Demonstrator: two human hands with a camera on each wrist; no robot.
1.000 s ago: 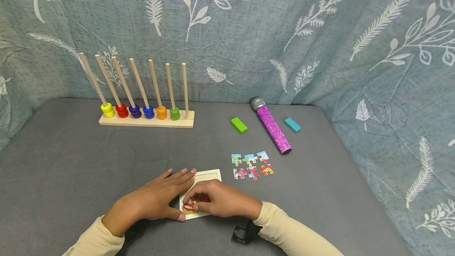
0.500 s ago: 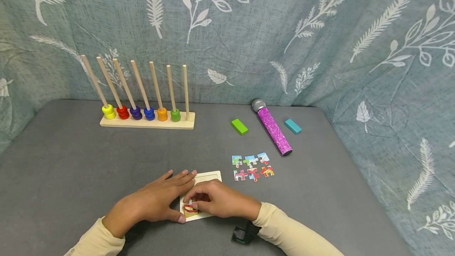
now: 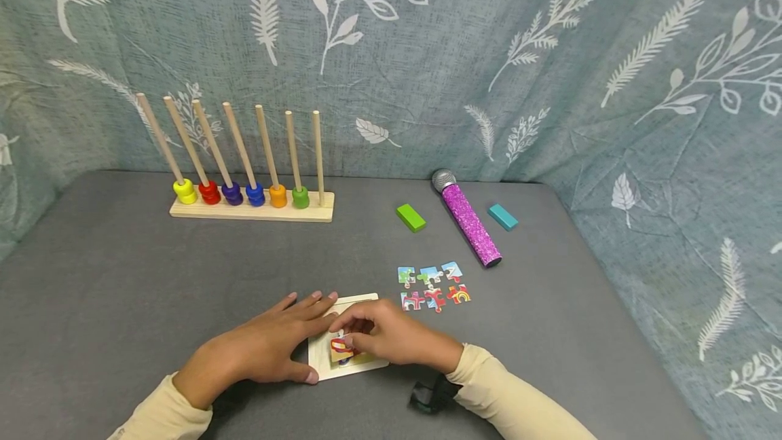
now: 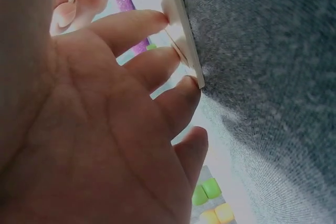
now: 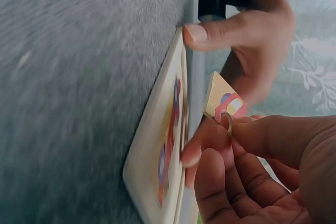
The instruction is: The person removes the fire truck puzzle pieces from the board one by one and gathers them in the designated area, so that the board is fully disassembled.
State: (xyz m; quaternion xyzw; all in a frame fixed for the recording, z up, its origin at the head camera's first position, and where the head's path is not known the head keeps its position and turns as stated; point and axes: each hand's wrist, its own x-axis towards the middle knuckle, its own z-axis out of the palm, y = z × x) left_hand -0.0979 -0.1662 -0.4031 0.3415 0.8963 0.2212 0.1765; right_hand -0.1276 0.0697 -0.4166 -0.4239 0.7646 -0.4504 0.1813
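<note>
A pale wooden puzzle tray (image 3: 324, 370) lies flat at the front of the table, with a printed picture inside its border. My left hand (image 3: 271, 343) rests along the tray's left side, fingers spread and fairly straight. Over the tray, my right hand (image 3: 394, 335) pinches a jigsaw piece (image 5: 224, 99) between thumb and fingers. The piece shows a red and yellow print and a corner shape, and it stands tilted, raised off the tray in the right wrist view. Part of the tray's inside is hidden under the right hand.
Several loose jigsaw pieces (image 3: 430, 287) lie in two rows to the right of the tray. Behind them are a green block (image 3: 411, 217), a glittery pink microphone (image 3: 470, 223) and a teal block (image 3: 503, 216). A pegged bead stand (image 3: 253, 212) stands at the back left.
My right hand has lifted the jigsaw piece from the tray's lower left corner and moved slightly right with it. The picture beneath now shows more. My left hand has stayed put.
</note>
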